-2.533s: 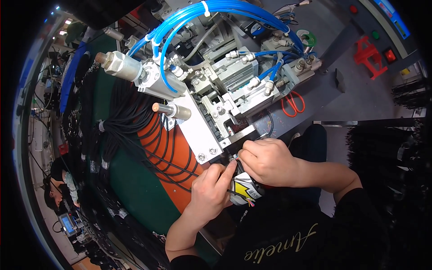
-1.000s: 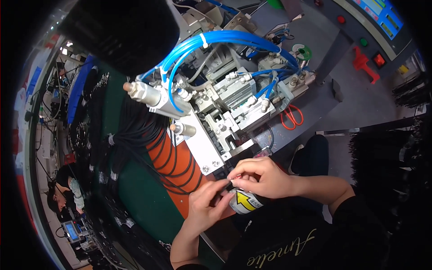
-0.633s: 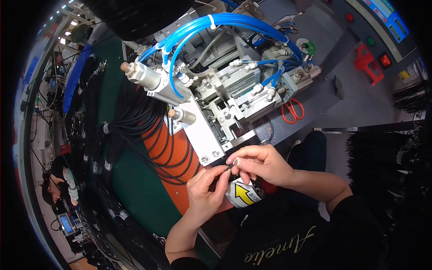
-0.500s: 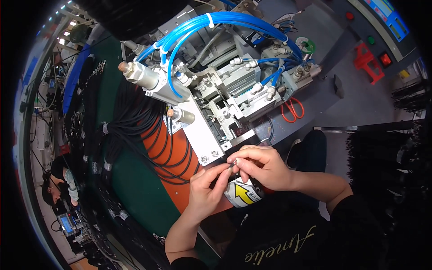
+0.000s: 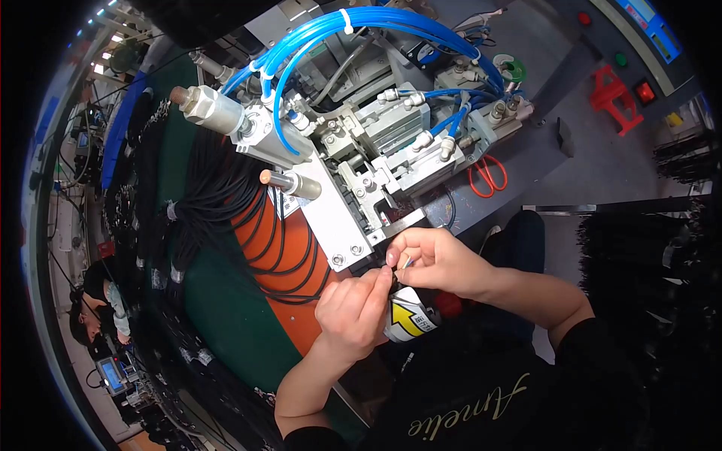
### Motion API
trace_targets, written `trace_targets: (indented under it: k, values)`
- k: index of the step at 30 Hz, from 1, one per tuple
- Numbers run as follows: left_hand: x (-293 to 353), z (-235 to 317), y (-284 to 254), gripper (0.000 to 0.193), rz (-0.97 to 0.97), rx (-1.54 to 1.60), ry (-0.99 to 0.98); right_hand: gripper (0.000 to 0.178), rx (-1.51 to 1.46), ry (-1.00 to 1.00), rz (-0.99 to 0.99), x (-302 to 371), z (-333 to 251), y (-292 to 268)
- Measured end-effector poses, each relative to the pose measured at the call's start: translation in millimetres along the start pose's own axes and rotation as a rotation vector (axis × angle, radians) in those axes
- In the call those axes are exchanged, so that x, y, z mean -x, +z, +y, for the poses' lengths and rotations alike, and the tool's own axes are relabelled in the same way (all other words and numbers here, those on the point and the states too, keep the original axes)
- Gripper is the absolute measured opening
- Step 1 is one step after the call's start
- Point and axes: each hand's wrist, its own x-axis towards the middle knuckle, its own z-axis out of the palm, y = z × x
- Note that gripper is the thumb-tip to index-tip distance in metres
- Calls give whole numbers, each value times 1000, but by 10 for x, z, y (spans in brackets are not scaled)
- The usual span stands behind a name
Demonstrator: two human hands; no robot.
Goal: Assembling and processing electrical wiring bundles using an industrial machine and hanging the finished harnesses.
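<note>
Wire ends (image 5: 407,262): thin, pale and bluish strands are projecting at your fingertips, just beyond the lower end of the white plate (image 5: 331,225).
Right hand (image 5: 444,263): you are pinching the strands between thumb and index finger; the other fingers are lying folded.
Left hand (image 5: 352,312): you are holding the fingers curled, the index fingertip meeting the other hand; the view is not showing whether they are gripping anything.
Fingertip step: you are apparently sorting or aligning the strands; this is a judgement, since the fingers are covering much of the detail.
Strand handling: the next move is probably calling for a light, steady pinch; the strands are looking easy to bend.
White cylinder (image 5: 412,319): it is sitting below your hands, bearing a yellow arrow.
Orange surface (image 5: 304,331): it is lying beside a dark green surface (image 5: 222,316); a black cable bundle (image 5: 218,192) is fanning across both.
Machine fixture (image 5: 417,158): it is standing beyond your hands, blue tubes (image 5: 391,21) arching over it.
Grey table (image 5: 526,169): it is carrying a red-handled tool (image 5: 489,174) and, farther off, a red stand (image 5: 615,101).
Room: a co-worker (image 5: 113,297) is appearing at far left; black strands (image 5: 632,278) are hanging at right.
</note>
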Motion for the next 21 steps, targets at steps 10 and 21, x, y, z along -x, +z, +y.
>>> trace_targets:
  k: [10,21]
  values:
    - [-10,71,9,20,121,405,-262,38,924,-788,344,70,272,314]
    - [0,55,-22,17,99,385,-349,41,1512,-1004,338,81,179,262]
